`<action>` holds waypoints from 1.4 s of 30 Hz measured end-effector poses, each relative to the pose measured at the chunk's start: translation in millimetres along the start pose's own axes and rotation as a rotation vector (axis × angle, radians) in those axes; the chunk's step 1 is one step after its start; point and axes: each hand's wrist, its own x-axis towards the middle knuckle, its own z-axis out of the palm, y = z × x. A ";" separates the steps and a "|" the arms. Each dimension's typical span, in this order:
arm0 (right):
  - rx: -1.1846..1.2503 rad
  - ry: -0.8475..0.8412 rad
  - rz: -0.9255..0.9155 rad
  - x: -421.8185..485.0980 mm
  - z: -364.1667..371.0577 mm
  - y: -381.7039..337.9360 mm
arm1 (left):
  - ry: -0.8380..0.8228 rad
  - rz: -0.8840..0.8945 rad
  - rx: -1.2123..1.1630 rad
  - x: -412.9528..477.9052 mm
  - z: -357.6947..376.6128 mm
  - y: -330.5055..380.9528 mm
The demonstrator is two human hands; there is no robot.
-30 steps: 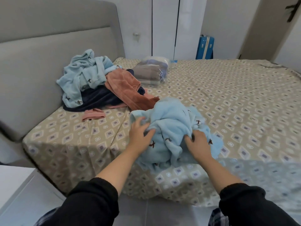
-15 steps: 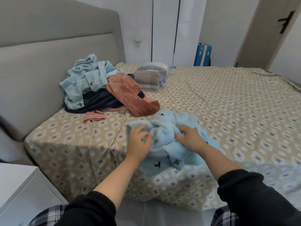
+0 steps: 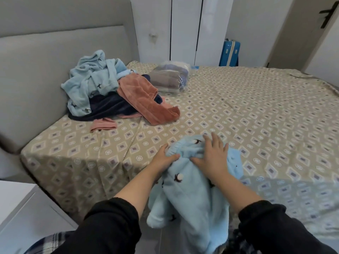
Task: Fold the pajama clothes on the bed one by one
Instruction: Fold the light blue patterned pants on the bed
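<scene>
At 6 o'clock a light blue pajama piece [image 3: 192, 195] straddles the near edge of the bed [image 3: 256, 116]: its gathered ribbed end lies on the sheet and the rest hangs down over the side. The left hand [image 3: 163, 158] pinches that ribbed edge, thumb on top and fingers tucked beneath. The right hand [image 3: 213, 159] lies wide and flat on the cloth just beside it, fingers spread. At 10 o'clock, against the grey headboard [image 3: 45, 70], a heap holds another light blue garment [image 3: 91, 79] over a navy garment [image 3: 110, 107]. A rust-brown garment [image 3: 145, 99] trails toward the middle, with a pink piece [image 3: 103, 124] at its near rim. A clear bag of folded cloth [image 3: 170, 78] sits at 12 o'clock. From 1 to 3 o'clock the patterned sheet runs broad and flat to the far edge. A white nightstand [image 3: 16, 204] stands at 8 o'clock.
</scene>
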 end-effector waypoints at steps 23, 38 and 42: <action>0.536 0.315 0.031 30.8 -46.7 14.8 | -0.182 0.108 0.315 12.6 -11.9 1.6; 0.531 -0.042 0.323 132.8 -62.7 17.8 | 0.427 0.207 0.417 94.7 -50.2 112.3; 0.931 0.348 0.417 176.3 -74.1 -5.1 | 0.378 0.285 -0.140 116.1 -15.6 145.4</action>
